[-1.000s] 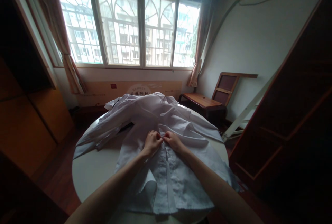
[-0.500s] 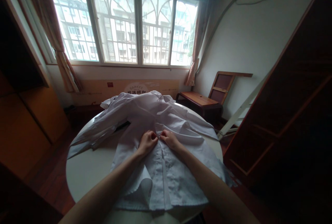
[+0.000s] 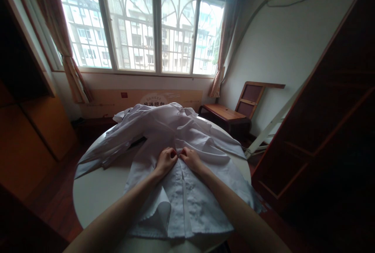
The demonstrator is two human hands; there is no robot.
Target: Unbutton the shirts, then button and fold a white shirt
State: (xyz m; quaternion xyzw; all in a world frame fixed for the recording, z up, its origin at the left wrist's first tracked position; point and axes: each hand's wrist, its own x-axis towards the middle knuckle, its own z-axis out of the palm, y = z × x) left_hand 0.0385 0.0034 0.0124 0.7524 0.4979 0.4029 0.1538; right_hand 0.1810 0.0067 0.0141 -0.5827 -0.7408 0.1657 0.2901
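Both grips pinch the shirt (image 3: 181,202) front at mid-frame, left hand (image 3: 165,161) touching right hand (image 3: 191,159); lower buttons look done, upper left.

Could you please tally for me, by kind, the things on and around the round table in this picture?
White shirts: 1, under the left hand and right hand
Round white tables: 1
Wooden chairs: 1
Cardboard boxes: 1
Curtains: 2
Total: 6
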